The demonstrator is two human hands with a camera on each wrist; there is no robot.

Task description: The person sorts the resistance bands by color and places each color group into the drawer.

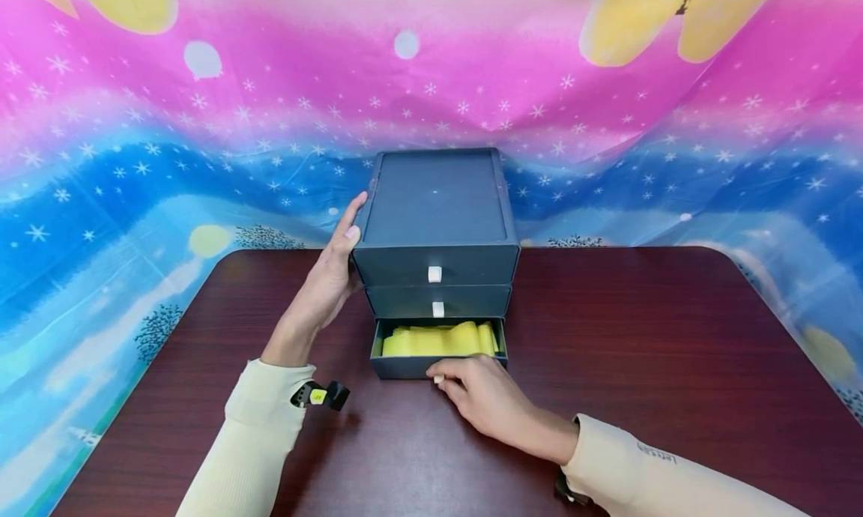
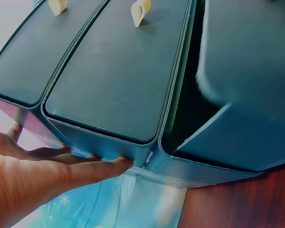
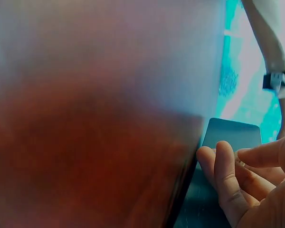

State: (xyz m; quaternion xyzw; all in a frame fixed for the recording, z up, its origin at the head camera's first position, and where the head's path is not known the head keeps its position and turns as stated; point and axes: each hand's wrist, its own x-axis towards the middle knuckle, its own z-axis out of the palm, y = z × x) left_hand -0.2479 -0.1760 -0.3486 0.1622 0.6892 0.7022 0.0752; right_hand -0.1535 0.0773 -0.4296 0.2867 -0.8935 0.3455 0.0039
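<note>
A dark grey three-drawer box (image 1: 437,198) stands on the table, each drawer front bearing a small pale pull tab. Its bottom drawer (image 1: 404,368) is pulled partway out, with a folded yellow strip of material (image 1: 438,340) inside. My right hand (image 1: 488,397) pinches that drawer's pale pull tab (image 1: 439,379) between thumb and fingers. Against the left side of the box rests my left hand (image 1: 326,277). In the left wrist view its thumb and extended fingers (image 2: 102,168) touch the side wall beside the middle drawer (image 2: 116,71).
The top drawer (image 1: 398,266) and the middle one are closed. Under the box lies a dark red-brown wooden table (image 1: 627,337). A pink and blue patterned cloth (image 1: 303,90) hangs behind and around the table. A small camera (image 1: 326,395) is strapped to the left wrist.
</note>
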